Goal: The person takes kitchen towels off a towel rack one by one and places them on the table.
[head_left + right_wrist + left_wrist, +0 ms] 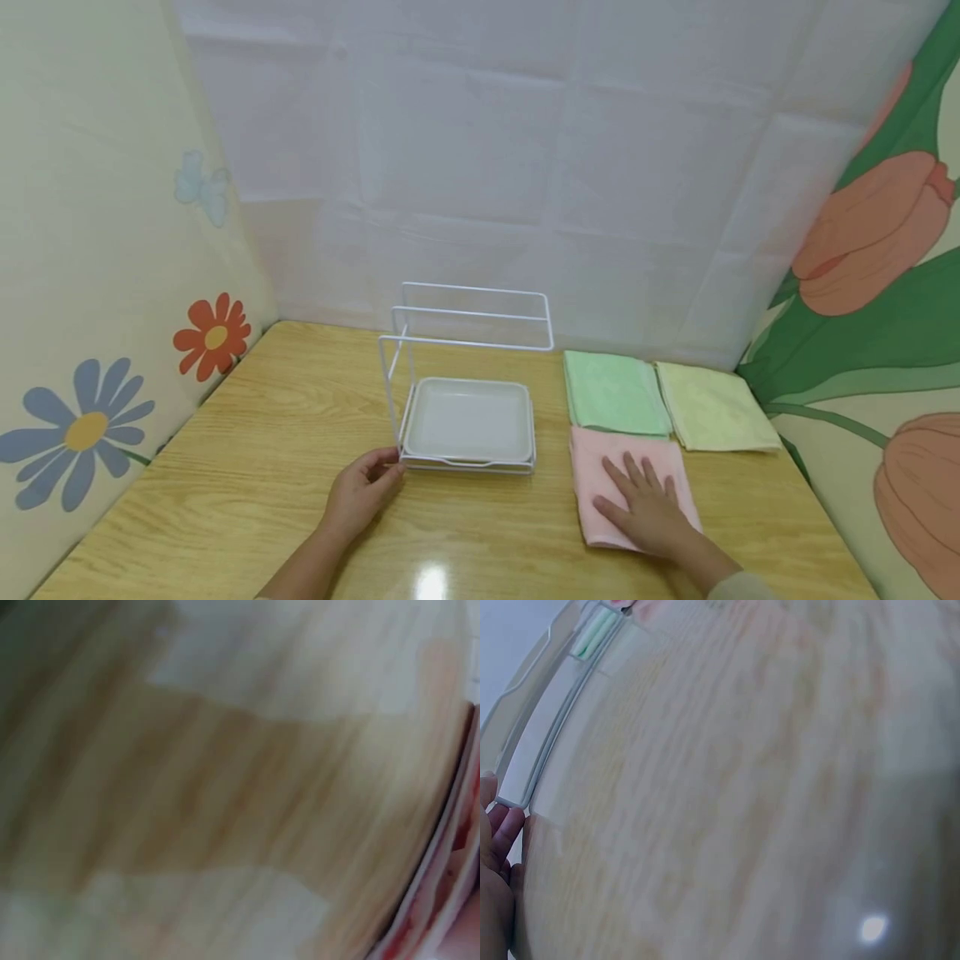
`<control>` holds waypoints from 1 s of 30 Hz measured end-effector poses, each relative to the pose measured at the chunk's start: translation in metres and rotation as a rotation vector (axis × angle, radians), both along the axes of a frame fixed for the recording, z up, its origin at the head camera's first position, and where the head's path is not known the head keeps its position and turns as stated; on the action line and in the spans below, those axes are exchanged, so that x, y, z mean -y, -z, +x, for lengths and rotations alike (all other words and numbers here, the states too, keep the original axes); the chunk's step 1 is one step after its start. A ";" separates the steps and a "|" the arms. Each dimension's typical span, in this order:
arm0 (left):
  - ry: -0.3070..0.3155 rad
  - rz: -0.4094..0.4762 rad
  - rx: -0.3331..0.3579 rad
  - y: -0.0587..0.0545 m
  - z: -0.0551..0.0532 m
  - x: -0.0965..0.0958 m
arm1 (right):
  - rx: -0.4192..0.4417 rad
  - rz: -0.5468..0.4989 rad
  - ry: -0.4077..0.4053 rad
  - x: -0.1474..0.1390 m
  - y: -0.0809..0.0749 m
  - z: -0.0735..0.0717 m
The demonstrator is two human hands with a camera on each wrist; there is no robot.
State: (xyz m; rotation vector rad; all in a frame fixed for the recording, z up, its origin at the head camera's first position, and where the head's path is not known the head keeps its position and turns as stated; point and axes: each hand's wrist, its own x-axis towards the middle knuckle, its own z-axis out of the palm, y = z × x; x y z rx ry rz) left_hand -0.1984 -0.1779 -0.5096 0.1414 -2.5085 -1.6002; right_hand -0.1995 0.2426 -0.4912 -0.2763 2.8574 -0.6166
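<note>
A white wire rack (471,343) stands on the table, holding a shallow off-white tray (468,421) in its base. At the rack's near left corner is my left hand (362,492), thumb and fingers pinching the wire; the left wrist view has these fingers (508,829) about the corner. To the right lies a folded pink cloth (592,479). My right hand (651,510) rests on it, fingers spread and straight. In the right wrist view only the layered edge of the pink cloth (431,904) and a bit of the hand show.
Behind the pink cloth lie a folded green cloth (615,392) and a folded yellow cloth (716,407), side by side. The wood-grain table (300,400) meets a white sheet (465,150) at the back and flower-printed walls on both sides.
</note>
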 end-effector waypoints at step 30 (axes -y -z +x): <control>0.045 0.093 0.035 -0.005 -0.001 0.004 | -0.003 -0.043 0.027 -0.009 -0.017 -0.026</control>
